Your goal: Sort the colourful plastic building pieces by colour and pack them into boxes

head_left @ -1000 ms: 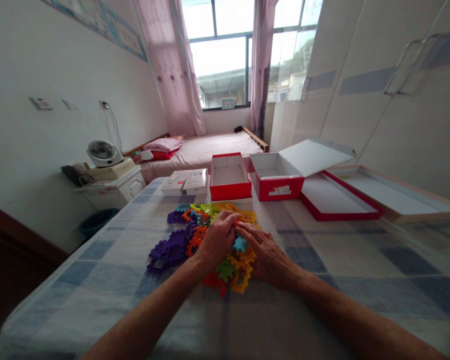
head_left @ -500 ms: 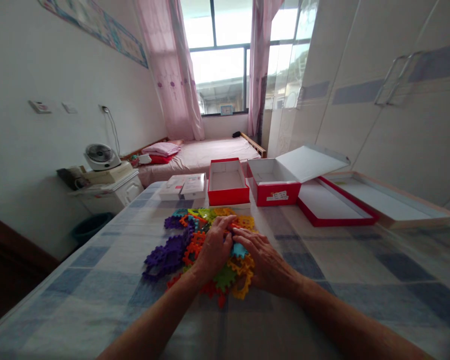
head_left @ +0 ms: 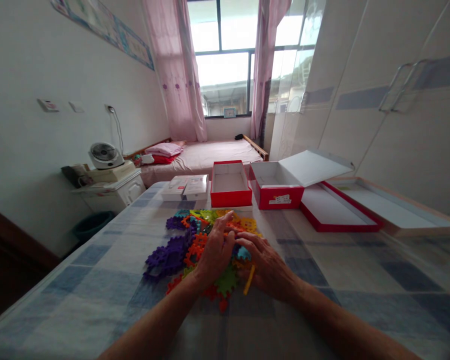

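The pile of gear-edged pieces (head_left: 197, 247) lies on the cloth-covered desk (head_left: 108, 315), at 6 o'clock from the red open box (head_left: 231, 198). Change noted: the yellow piece (head_left: 249, 280), at 5 o'clock in the pile, lay flat half a second ago and now shows edge-on, beside the right hand (head_left: 269, 266). That hand is bent over the pieces; whether it grips the yellow one cannot be told. The left hand (head_left: 216, 251) rests half-curled on the pile, its grasp hidden. The purple pieces (head_left: 168, 255), at 9 o'clock, appear undisturbed. Judgement: handling is under way, at the right-hand side.
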The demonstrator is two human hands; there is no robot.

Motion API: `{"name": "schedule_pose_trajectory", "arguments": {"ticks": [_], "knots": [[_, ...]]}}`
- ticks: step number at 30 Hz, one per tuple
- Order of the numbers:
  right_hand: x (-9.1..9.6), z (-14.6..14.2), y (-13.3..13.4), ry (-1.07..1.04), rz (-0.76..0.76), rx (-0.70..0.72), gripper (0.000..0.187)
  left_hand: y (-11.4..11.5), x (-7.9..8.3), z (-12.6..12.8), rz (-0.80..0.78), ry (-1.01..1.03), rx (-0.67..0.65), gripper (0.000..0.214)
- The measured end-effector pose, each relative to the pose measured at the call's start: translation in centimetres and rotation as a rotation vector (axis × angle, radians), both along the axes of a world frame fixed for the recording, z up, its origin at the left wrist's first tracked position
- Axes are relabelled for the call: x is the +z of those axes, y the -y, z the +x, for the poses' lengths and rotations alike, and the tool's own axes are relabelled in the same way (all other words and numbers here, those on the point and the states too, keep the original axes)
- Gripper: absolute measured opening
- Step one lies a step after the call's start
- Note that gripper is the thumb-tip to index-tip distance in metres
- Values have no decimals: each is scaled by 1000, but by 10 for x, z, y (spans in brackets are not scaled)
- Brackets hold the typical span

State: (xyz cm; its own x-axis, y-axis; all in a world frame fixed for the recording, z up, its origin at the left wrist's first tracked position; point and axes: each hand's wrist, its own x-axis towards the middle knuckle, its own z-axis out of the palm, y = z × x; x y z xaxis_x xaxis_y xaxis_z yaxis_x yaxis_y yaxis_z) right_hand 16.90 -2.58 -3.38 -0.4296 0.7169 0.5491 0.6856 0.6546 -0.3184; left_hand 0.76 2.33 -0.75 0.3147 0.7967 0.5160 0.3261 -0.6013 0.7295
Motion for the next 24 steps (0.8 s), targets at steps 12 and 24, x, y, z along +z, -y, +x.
{"name": "schedule_pose_trajectory", "arguments": {"ticks": [12,24], "knots": [[7,-3,0,-232,61,-31,23,16,-8,6,165,-78,-206,59],[4,23,-6,-17,-85,-162,57,-31,32,-42,331,-263,259,38]]}}
